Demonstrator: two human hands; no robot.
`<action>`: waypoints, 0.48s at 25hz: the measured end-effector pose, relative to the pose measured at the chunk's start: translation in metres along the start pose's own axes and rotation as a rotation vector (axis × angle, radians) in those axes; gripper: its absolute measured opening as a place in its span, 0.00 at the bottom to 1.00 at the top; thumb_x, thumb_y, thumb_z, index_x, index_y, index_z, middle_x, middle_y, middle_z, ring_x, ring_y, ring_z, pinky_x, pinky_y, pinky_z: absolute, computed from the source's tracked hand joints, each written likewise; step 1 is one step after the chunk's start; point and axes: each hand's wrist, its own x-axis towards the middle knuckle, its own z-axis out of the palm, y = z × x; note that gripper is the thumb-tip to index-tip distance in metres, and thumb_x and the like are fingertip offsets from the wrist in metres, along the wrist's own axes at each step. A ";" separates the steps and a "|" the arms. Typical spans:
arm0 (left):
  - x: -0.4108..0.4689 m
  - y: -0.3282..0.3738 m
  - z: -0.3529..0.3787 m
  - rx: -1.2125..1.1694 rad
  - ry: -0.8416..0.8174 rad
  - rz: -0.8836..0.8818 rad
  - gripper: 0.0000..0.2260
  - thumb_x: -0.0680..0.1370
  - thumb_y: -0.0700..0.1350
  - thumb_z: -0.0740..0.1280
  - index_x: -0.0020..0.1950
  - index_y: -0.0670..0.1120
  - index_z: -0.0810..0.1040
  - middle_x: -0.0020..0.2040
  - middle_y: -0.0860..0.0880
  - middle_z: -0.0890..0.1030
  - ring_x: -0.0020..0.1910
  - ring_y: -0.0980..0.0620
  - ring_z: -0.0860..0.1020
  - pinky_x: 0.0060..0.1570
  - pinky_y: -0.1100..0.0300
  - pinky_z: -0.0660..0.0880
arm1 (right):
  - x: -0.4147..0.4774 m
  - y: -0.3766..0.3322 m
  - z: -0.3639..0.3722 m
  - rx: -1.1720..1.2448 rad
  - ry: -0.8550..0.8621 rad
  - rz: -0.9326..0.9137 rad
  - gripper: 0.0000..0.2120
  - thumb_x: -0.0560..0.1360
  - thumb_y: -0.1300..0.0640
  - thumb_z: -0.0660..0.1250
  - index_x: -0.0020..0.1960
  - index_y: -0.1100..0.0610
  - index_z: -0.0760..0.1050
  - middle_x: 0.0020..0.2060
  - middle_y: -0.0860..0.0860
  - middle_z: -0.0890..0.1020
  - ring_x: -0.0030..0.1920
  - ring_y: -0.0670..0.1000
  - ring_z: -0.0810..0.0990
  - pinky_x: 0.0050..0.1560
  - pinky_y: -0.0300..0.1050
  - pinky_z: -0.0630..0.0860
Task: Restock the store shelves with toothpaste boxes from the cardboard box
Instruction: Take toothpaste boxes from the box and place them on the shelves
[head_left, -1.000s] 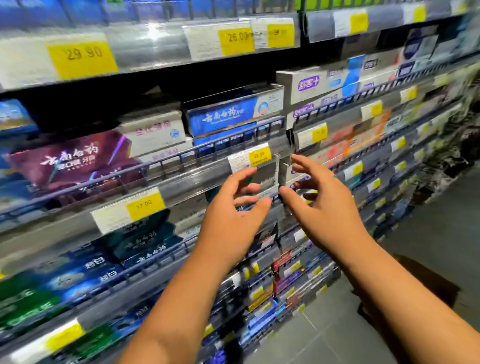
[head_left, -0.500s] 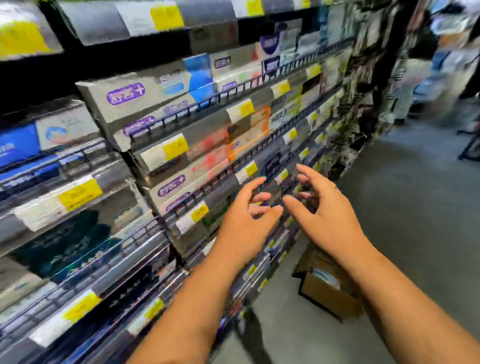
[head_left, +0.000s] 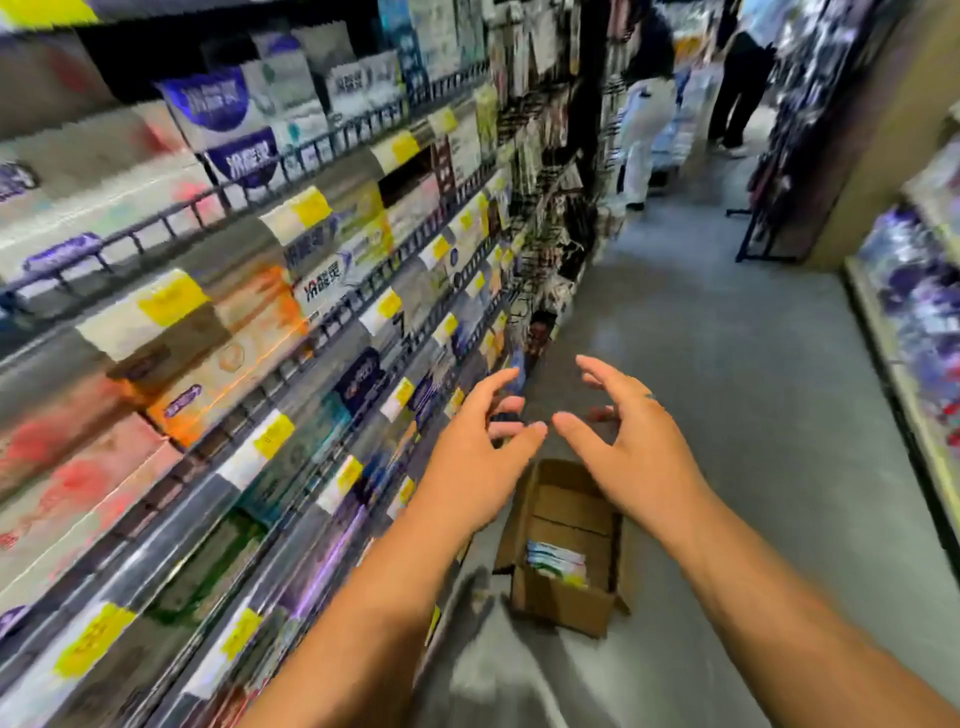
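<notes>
Immediately left of the carton (head_left: 563, 608), tiered shelves (head_left: 156, 228) run away along the aisle, stocked with toothpaste boxes (head_left: 244, 358) behind low rails; much of this stock is motion-blurred. Grey floor (head_left: 727, 395) lies under and right of the carton. Further right of the carton, a second rack (head_left: 930, 332) holds purple and white goods, too blurred to identify. Well beyond the carton, at the aisle's far end, two people (head_left: 647, 124) stand. The carton itself sits on the floor close against the base of the shelves, its top flaps open. Both bare forearms reach forward above the carton. The left hand (head_left: 467, 467) appears over the carton's far left corner, fingers spread and loosely curved, holding nothing; whether it touches a shelf edge cannot be told. The right hand (head_left: 641, 457) appears over the carton's far right corner, likewise spread and empty. Their thumbs point toward each other, near but apart. Inside the carton, at its near end, some light-coloured packs (head_left: 556, 564) lie. Yellow-and-white price tags (head_left: 272, 434) line the shelf fronts left of the carton.
</notes>
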 end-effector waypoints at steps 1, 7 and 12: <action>0.020 -0.005 0.006 -0.002 -0.028 -0.004 0.22 0.77 0.44 0.69 0.66 0.60 0.66 0.58 0.55 0.75 0.54 0.54 0.79 0.53 0.65 0.74 | 0.014 0.012 -0.001 -0.003 0.016 0.017 0.27 0.74 0.50 0.69 0.70 0.45 0.66 0.60 0.47 0.73 0.53 0.48 0.77 0.54 0.43 0.71; 0.156 -0.060 0.032 0.014 -0.167 -0.065 0.23 0.75 0.43 0.70 0.67 0.55 0.67 0.53 0.52 0.73 0.42 0.58 0.76 0.49 0.66 0.71 | 0.108 0.095 0.016 -0.045 0.081 0.181 0.26 0.74 0.48 0.68 0.71 0.42 0.65 0.60 0.47 0.72 0.54 0.48 0.78 0.55 0.48 0.74; 0.258 -0.126 0.052 0.110 -0.298 -0.152 0.23 0.75 0.45 0.70 0.68 0.56 0.68 0.57 0.53 0.74 0.51 0.58 0.76 0.48 0.63 0.74 | 0.169 0.171 0.054 -0.081 0.150 0.328 0.25 0.75 0.53 0.68 0.71 0.49 0.67 0.62 0.51 0.73 0.54 0.50 0.77 0.57 0.49 0.75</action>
